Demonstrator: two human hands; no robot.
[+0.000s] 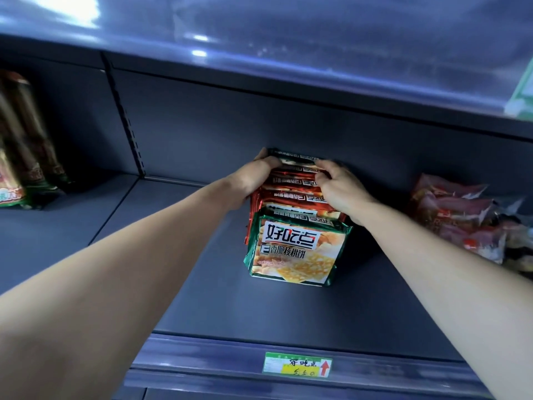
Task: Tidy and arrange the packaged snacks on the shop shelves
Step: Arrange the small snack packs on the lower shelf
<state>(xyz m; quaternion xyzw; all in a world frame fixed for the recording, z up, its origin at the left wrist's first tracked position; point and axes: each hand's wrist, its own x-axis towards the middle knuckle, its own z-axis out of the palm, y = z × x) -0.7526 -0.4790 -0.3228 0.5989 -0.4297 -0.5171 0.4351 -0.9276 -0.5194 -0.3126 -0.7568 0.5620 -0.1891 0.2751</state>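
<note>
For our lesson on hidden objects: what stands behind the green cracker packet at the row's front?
Behind the green packet stand several red packets, only their top edges showing; their fronts are covered. The left hand and right hand grip the row's far end.

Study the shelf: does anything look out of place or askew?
Yes. The red packets at the right lie in a crumpled, jumbled heap, while the biscuit row in the middle stands upright and neat.
</note>
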